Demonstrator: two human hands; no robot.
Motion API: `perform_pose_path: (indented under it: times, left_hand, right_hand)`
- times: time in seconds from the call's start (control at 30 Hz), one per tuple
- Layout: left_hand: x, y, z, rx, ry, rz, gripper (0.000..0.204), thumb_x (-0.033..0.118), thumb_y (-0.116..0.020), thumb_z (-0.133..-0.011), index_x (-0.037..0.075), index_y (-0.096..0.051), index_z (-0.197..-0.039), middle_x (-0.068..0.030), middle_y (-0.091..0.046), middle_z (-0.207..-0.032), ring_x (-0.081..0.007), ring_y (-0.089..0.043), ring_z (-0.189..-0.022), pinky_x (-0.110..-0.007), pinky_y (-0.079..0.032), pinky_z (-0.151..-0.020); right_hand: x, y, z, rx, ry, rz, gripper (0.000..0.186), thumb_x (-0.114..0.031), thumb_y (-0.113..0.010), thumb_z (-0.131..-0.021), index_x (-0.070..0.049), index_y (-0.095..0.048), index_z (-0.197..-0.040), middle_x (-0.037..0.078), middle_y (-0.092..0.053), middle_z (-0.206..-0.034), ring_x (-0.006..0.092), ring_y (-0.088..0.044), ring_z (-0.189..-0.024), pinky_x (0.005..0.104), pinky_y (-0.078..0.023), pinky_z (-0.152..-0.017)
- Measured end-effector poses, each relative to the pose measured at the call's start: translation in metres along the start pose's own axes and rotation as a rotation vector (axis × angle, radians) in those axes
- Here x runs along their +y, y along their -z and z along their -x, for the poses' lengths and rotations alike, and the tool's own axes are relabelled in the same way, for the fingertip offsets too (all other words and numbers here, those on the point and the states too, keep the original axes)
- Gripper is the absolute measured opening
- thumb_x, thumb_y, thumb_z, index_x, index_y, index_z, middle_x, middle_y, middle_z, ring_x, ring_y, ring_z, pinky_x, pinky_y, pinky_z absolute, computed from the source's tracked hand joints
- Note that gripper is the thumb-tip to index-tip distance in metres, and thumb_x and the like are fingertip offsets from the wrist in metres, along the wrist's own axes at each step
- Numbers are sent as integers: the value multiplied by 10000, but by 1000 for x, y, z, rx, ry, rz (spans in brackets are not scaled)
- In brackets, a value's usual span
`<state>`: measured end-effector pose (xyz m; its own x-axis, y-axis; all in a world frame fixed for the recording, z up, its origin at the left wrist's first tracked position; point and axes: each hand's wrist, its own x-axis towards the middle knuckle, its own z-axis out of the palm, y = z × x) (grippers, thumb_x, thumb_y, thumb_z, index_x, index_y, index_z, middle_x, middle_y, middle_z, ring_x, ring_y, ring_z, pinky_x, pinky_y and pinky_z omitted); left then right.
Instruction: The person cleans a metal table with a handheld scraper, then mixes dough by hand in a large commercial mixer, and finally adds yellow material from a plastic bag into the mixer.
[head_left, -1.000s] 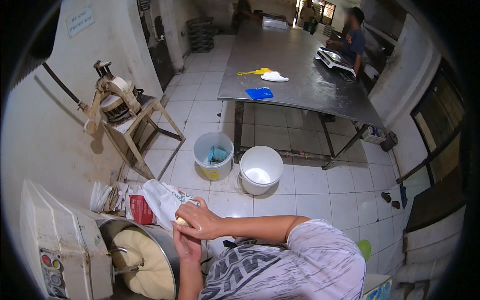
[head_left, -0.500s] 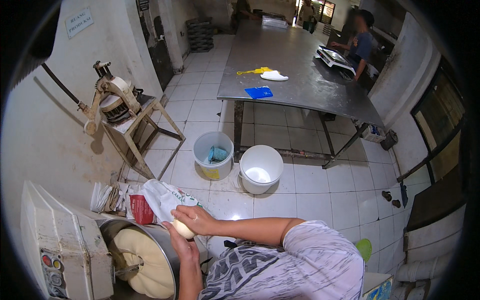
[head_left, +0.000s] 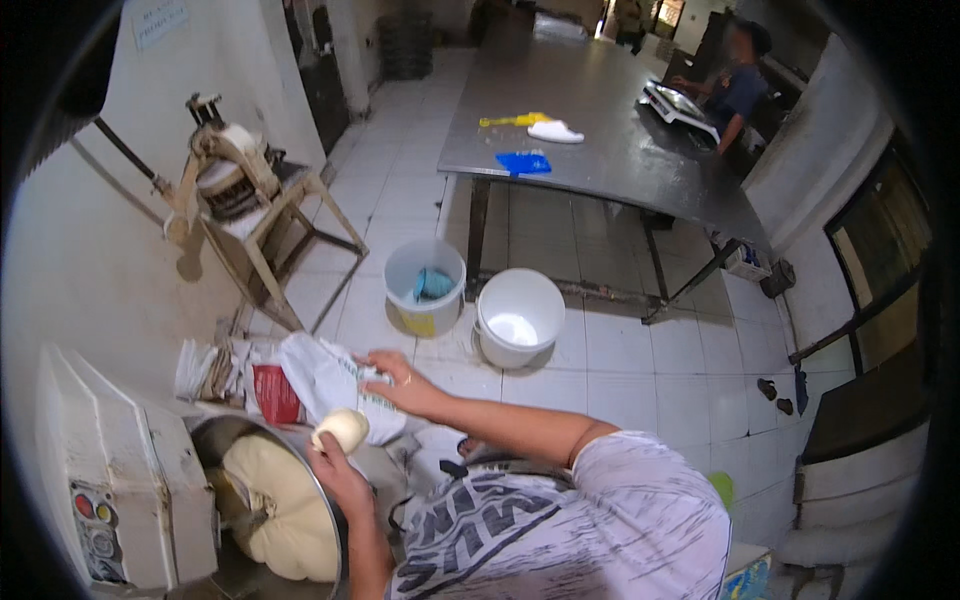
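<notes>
My left hand [head_left: 340, 477] curls round a dough lump [head_left: 345, 428] near the bowl [head_left: 207, 436]; my right hand [head_left: 404, 388], empty, spreads by the sack [head_left: 318, 380].

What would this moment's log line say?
left hand: holding dough ball; right hand: open, empty; bowl: big dough lump

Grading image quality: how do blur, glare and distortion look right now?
Head view: blur softens the wall sign, though the dough piece reads clearly; head view: glare inside the right-hand bucket; head view: the table curves at its front edge, corners black.
</notes>
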<state>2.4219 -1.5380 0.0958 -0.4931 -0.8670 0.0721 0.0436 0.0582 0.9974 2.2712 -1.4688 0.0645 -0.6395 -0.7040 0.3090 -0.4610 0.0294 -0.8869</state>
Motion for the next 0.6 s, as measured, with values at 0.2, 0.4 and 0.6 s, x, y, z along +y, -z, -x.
perform_pose_path:
  times: [0.2, 0.4, 0.6]
  left_hand:
    - [0, 3, 3, -46, -102, -201, 242, 210, -431, -922, -27, -481, -909, -87, -545, -770, -152, -502, -693, -291, -419, -646]
    - [3, -4, 5, -150, -299, -399, 154, 100, -446, -850, -37, -503, -808, -206, -500, -636, -246, -492, -557, -373, -382, -526]
    - [-6, 9, -5, -193, -176, -396, 224, 168, -450, -873, -43, -525, -890, -193, -532, -708, -176, -530, -638, -338, -404, -584]
  right_hand:
    - [-53, -11, 22, 15, 127, -180, 420, -255, -472, -878, -2, -429, -1210, 171, -455, -1139, 284, -438, -1068, 330, -363, -908]
    - [-64, -10, 27, -159, 185, -66, 363, -250, -444, -879, -15, -464, -1154, 161, -524, -895, 312, -535, -827, 351, -422, -710]
    - [-61, -3, 17, -296, 122, 172, 372, -366, -427, -886, -30, -587, -874, 123, -503, -581, 311, -536, -581, 370, -417, -559]
